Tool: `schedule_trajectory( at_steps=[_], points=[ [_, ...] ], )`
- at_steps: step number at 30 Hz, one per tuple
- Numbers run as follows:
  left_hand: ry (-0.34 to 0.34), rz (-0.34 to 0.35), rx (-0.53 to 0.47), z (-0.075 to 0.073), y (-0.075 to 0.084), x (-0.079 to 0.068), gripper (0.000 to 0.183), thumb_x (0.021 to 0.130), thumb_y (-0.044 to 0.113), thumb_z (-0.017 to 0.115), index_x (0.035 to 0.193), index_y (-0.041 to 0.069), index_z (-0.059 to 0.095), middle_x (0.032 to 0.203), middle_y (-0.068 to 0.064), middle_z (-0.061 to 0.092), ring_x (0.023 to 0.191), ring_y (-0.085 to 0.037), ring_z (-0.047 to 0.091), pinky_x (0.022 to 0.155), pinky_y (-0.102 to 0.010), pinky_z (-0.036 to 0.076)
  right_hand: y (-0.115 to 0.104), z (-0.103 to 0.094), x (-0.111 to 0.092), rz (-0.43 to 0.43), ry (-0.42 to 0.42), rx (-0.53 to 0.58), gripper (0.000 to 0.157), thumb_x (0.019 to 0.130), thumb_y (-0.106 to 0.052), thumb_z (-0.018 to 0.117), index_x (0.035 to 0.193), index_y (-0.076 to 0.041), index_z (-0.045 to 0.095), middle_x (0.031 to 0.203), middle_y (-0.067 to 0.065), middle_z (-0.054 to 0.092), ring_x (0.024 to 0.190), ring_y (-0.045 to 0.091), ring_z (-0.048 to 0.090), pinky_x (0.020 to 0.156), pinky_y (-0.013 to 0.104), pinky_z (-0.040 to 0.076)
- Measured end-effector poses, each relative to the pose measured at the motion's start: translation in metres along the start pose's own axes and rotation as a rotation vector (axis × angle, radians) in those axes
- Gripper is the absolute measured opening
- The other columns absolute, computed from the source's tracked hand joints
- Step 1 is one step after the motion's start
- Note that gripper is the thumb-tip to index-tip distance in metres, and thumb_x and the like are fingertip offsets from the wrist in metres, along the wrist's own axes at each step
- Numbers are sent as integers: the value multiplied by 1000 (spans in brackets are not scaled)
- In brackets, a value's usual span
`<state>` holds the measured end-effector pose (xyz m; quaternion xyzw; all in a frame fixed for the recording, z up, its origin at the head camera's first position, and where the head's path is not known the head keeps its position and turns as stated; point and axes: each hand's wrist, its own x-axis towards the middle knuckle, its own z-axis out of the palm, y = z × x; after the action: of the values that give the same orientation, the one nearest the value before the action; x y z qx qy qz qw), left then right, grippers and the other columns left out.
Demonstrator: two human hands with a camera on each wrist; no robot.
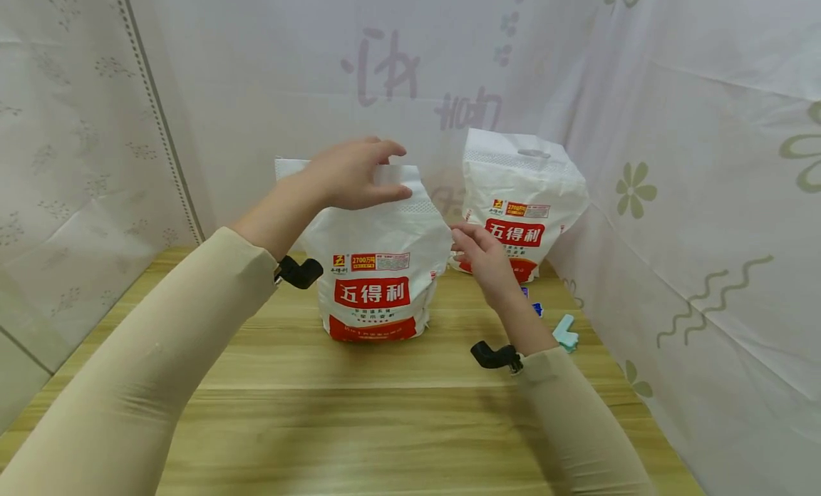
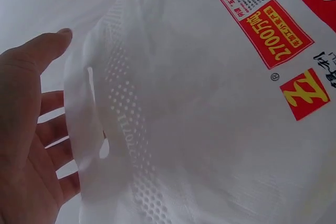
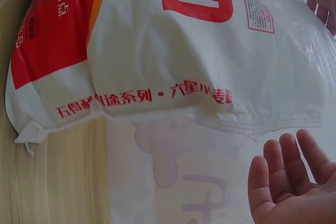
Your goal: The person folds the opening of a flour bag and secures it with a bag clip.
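Note:
A white flour bag (image 1: 378, 229) with red printing stands upright on the wooden table. At its top edge is my left hand (image 1: 346, 174), thumb on the near side and fingers behind. Seen from the left wrist, the thumb of this hand (image 2: 23, 77) stays apart from the bag's top strip (image 2: 86, 150), which has a handle slot. My right hand (image 1: 484, 257) is beside the bag's right edge, holding nothing. From the right wrist, its fingers (image 3: 286, 163) look spread and loosely bent, just off the side seam of the bag (image 3: 152, 61).
A second flour bag (image 1: 522, 172) stands behind on the right, near the curtain. Beside it on the table (image 1: 308, 439) are a small blue item (image 1: 536, 309), partly hidden, and a pale green item (image 1: 566, 333). Patterned white curtains (image 1: 725, 218) enclose the table.

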<state>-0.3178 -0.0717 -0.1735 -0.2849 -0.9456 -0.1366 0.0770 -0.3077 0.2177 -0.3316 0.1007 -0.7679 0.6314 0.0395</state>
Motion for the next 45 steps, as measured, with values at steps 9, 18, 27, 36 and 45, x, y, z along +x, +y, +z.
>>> schedule_trajectory(
  at_steps=[9, 18, 27, 36, 45],
  points=[
    [-122, -15, -112, -3, -6, 18, 49, 96, 39, 82, 132, 8, 69, 123, -10, 71, 108, -28, 64, 99, -43, 55, 6, 16, 3, -17, -14, 77, 38, 108, -30, 71, 140, -11, 67, 123, -4, 70, 118, 18, 64, 108, 36, 53],
    [-159, 10, -196, -7, -9, 22, 25, 100, 21, 79, 122, 8, 76, 113, -11, 75, 98, -27, 67, 93, -37, 58, 16, 25, 8, -14, 36, 208, 10, 107, -24, 74, 113, -17, 73, 114, -5, 73, 111, 19, 65, 102, 30, 54],
    [-160, 8, -216, -5, -11, 23, 15, 103, 12, 72, 116, 9, 78, 108, -9, 75, 95, -25, 66, 89, -34, 55, 20, 28, 9, -12, 83, 255, 19, 106, -26, 76, 121, -15, 75, 118, -5, 75, 113, 19, 66, 105, 35, 54],
    [-143, 23, -215, -5, -12, 22, 15, 103, 10, 71, 115, 7, 79, 107, -10, 76, 94, -24, 65, 89, -34, 55, 22, 30, 9, -31, 89, 272, 19, 105, -21, 76, 122, -13, 76, 120, -3, 76, 114, 19, 67, 105, 31, 57],
    [-189, -18, -228, -6, -5, 22, 26, 101, 11, 75, 127, 9, 77, 119, -11, 76, 101, -28, 71, 99, -41, 63, 23, 33, 8, -22, 66, 348, 22, 106, -15, 74, 128, -14, 75, 127, -3, 74, 120, 19, 68, 103, 27, 58]
  ],
)
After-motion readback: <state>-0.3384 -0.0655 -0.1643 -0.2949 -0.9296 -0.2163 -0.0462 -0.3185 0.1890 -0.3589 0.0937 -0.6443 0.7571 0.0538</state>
